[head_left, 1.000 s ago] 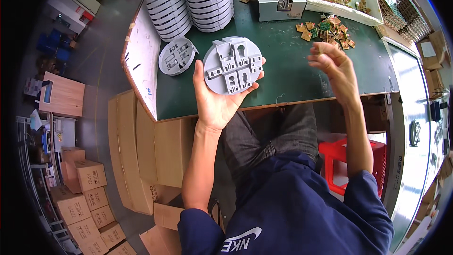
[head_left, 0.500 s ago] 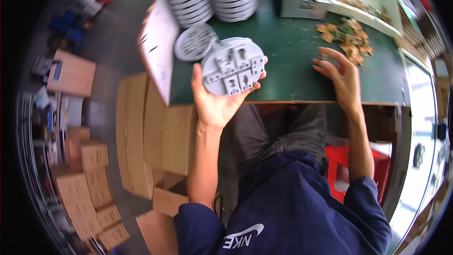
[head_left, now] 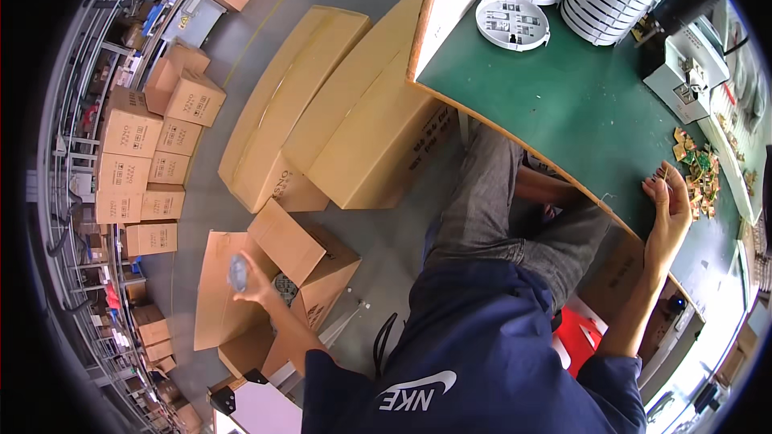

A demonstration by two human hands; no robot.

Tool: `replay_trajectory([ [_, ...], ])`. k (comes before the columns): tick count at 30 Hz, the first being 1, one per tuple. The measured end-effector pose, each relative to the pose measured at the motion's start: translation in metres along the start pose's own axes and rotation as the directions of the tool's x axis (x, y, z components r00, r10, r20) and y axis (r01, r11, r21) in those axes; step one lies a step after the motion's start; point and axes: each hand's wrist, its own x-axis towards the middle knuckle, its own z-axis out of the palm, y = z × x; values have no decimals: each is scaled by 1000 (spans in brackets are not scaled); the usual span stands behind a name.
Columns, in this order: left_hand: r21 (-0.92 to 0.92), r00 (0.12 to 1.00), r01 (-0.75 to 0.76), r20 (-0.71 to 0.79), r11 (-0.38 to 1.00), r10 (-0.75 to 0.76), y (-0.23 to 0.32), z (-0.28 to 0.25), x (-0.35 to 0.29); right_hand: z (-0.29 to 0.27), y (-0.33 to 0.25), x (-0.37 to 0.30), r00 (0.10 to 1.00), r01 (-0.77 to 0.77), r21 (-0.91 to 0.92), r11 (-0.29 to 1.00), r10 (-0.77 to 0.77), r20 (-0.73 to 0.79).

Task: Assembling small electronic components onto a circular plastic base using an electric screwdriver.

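Observation:
My left hand [head_left: 257,283] is stretched out to the left above an open cardboard box [head_left: 211,301]. It grips a grey round plastic housing [head_left: 237,272], seen nearly edge-on and blurred. More grey plastic [head_left: 285,288] shows inside the box, partly hidden by my forearm. Over the right part of the green table [head_left: 579,124], my right hand [head_left: 671,205] has its thumb and fingers pinched together. A tiny dark thing may sit at the fingertips, too small to name. Beside this hand lies a pile of small green and tan circuit boards [head_left: 701,173].
One grey housing [head_left: 512,24] lies on the table near tall stacks of similar housings [head_left: 607,0]. A grey metal device [head_left: 687,72] stands behind the boards. Large closed cartons [head_left: 362,120] stand left of the table; smaller cartons [head_left: 133,128] are piled by a shelf.
The view has turned left. My left hand has carried the grey housing from above the table down to the open box. My right hand has stayed near the circuit boards, fingers now closer together.

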Motion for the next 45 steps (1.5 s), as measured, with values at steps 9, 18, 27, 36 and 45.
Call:
replay_trajectory([
  [9,839,688,124,312,530,-656,-245,246,-115,1,-17,-6,993,-98,2,995,98,-73],
  [18,354,-149,-872,465,338,-872,-486,427,-253,12,-25,-8,992,-108,73,992,112,-60],
  [27,911,-171,-224,314,347,-934,-471,411,-257,8,-22,-9,991,-93,108,990,103,-89],
  [36,383,-434,886,482,-263,-761,-438,375,-318,13,-23,-10,993,-76,90,993,84,-89],
  [45,595,-417,796,406,-111,-814,-440,379,-337,14,-24,-10,992,-85,25,996,87,-88],
])
